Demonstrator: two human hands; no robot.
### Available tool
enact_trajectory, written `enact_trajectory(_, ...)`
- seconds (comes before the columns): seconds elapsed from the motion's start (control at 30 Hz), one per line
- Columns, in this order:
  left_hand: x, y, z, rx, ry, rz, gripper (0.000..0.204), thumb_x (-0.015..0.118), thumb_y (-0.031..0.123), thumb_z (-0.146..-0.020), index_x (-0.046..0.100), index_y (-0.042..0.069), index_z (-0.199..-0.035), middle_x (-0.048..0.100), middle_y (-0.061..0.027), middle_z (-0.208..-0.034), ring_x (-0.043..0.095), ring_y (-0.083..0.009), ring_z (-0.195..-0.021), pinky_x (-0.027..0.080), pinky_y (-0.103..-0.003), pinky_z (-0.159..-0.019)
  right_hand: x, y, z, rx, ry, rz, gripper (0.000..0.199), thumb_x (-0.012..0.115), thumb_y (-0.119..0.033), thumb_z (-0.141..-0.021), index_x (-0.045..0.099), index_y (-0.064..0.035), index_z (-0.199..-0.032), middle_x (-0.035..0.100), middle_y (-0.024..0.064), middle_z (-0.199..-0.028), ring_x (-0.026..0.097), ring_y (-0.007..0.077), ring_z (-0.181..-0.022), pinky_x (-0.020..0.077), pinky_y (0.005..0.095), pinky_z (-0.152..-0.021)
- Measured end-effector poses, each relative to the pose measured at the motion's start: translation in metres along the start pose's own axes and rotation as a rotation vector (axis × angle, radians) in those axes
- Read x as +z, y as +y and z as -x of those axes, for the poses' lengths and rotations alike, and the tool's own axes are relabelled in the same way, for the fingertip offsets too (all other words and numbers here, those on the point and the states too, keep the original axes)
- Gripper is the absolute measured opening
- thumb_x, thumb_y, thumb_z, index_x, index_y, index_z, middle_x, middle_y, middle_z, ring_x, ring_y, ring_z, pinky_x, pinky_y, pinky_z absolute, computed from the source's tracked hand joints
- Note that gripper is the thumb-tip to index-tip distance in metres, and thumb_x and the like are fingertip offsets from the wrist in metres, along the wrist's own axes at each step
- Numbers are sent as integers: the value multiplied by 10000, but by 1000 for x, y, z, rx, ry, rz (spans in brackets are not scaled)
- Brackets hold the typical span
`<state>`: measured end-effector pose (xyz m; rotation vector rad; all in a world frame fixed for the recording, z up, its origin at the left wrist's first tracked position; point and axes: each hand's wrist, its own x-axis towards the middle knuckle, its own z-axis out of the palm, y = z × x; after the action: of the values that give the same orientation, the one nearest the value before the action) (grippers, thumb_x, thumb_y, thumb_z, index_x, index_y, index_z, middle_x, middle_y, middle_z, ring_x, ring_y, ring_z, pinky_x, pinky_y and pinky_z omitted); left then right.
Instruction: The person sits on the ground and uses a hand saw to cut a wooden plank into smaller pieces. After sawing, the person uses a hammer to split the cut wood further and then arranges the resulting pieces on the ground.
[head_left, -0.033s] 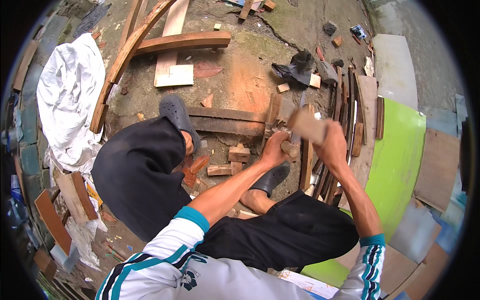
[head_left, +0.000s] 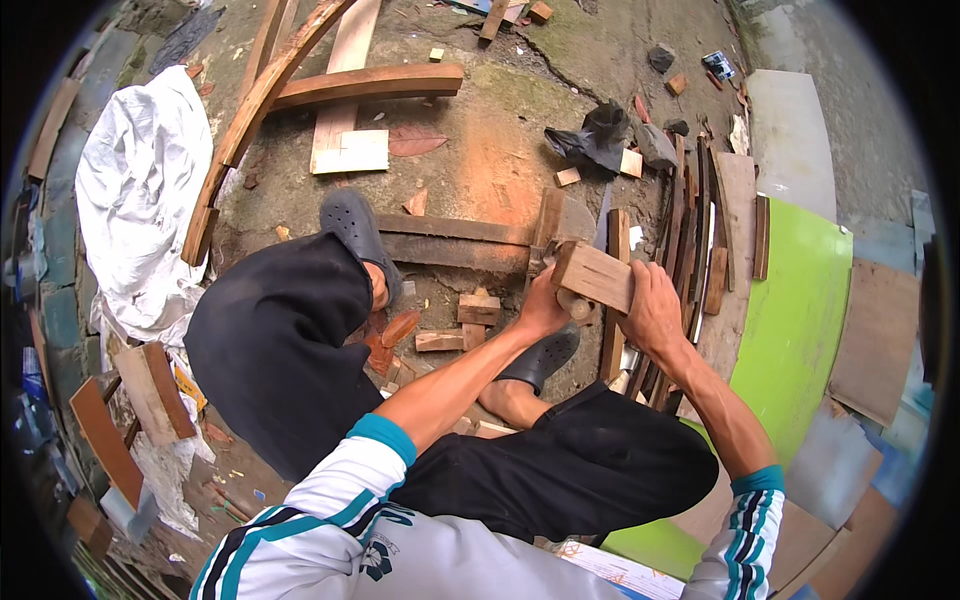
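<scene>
In my right hand (head_left: pixel 655 312) is a rectangular wooden block (head_left: pixel 597 277), my fingers wrapped round its right end. The block's left end sits over my left hand (head_left: pixel 543 303), beside the rounded end of a wooden handle (head_left: pixel 572 304). My left fingers are closed round that handle, which looks like a chisel's; its far end is hidden behind the block and hand. Just beyond, a short piece of wood (head_left: pixel 547 217) lies across the right end of two dark beams (head_left: pixel 450 240). A grey rounded piece (head_left: pixel 577 222) is next to it.
My clogged feet rest either side of the beams, one clog (head_left: pixel 350 225) at their left end. Small offcuts (head_left: pixel 478 308) lie between my legs. Long strips (head_left: pixel 690 220) and a green board (head_left: pixel 790 290) lie right; a curved timber (head_left: pixel 260 100) and white cloth (head_left: pixel 145 190) lie left.
My right hand and the block have come down and a little left, toward the end of the handle. The block was blurred and is now sharp. My left hand keeps its grip.
</scene>
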<state>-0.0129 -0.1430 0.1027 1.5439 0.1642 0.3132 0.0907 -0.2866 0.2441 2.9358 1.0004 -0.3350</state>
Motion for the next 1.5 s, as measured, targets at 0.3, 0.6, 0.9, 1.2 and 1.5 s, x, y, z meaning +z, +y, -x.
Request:
enact_trajectory(0.3,1,2,6,-41,98,92,194,761,4,-747,599,29,-851,591,-115,-808,608,-298,-824,492,-399,-751,11,-9,1,-154,-26,178,759,851,-103,-644,440,-3,-1275,532,174,-1020,556,289,-1025,448,390,-901)
enact_trajectory(0.6,-8,-8,12,75,79,-113,191,732,-11,-775,564,51,-843,574,-85,-813,578,-294,-794,485,-408,-723,-12,3,-8,-81,130,-4,742,830,-73,-664,427,18,-1281,565,177,-1041,563,290,-993,480,453,-901)
enact_trajectory(0.9,-17,-16,25,26,-10,-152,221,755,19,-802,678,44,-1007,706,-115,-1012,689,-260,-932,533,-366,-808,-26,-17,-11,100,205,-218,693,826,-94,-699,451,53,-1263,547,175,-994,547,312,-949,465,429,-884)
enact_trajectory(1.2,-19,-16,34,-30,0,-56,185,736,-9,-818,609,36,-945,676,-86,-942,674,-240,-980,486,-424,-1037,-21,-42,-10,425,346,-684,702,789,-37,-661,429,21,-1260,543,200,-1007,587,359,-902,534,440,-768)
enact_trajectory(1.5,-21,2,28,-16,22,42,181,710,-8,-794,532,23,-797,580,-119,-815,633,-321,-969,344,-551,-1156,3,-60,39,-300,-124,-109,677,800,-26,-630,514,36,-1240,575,192,-989,579,344,-956,467,426,-876)
